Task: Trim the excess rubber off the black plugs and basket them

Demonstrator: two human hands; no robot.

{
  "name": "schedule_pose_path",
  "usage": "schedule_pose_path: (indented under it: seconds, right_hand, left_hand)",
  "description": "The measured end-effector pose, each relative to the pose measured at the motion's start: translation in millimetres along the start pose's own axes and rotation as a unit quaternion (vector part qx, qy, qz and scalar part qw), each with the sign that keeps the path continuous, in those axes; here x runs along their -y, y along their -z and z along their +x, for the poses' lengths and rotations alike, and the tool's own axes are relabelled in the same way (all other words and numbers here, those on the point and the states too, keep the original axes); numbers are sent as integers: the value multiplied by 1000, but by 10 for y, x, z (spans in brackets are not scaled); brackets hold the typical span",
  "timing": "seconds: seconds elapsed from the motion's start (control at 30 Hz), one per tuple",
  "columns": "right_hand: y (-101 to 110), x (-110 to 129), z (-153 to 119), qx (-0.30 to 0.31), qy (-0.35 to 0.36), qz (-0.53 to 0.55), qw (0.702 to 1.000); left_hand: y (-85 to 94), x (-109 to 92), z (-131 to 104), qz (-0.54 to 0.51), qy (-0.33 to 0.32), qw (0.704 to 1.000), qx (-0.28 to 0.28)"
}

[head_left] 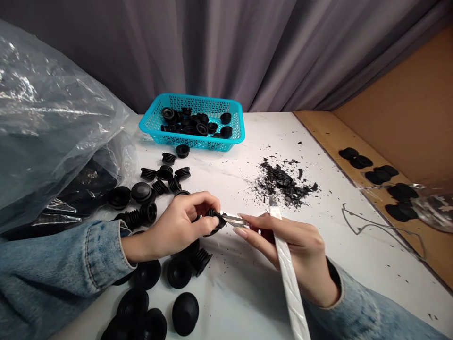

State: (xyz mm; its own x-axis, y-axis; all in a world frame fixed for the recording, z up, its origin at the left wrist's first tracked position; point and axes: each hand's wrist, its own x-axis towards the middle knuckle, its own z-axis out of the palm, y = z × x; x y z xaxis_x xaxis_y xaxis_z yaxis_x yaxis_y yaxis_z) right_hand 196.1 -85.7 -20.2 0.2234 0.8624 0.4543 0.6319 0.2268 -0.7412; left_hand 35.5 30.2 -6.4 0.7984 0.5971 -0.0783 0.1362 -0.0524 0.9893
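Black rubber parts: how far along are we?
Looks partway. Probably done: black parts in the blue basket; black scraps are piled up. In hand: one part pinched in the left hand, tweezers in the right hand at its edge. Likely left: loose parts around the left arm, though their finish is unclear.

bright tabletop, glare on plastic

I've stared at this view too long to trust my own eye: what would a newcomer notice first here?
Probably the bright turquoise basket at the back of the white table, holding black ribbed parts. Next, the heap of black scraps beyond the right hand. Then the middle, where the left hand pinches a black piece at the metal tool in the right.
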Motion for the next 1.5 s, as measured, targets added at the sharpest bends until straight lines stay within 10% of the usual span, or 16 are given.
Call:
schedule_pose_path:
  seconds: [1.5]
  right_hand:
    - [2, -9, -32, -82, 25, -45, 995]
  left_hand:
    - [2, 33, 1, 4, -4, 1000, 16]
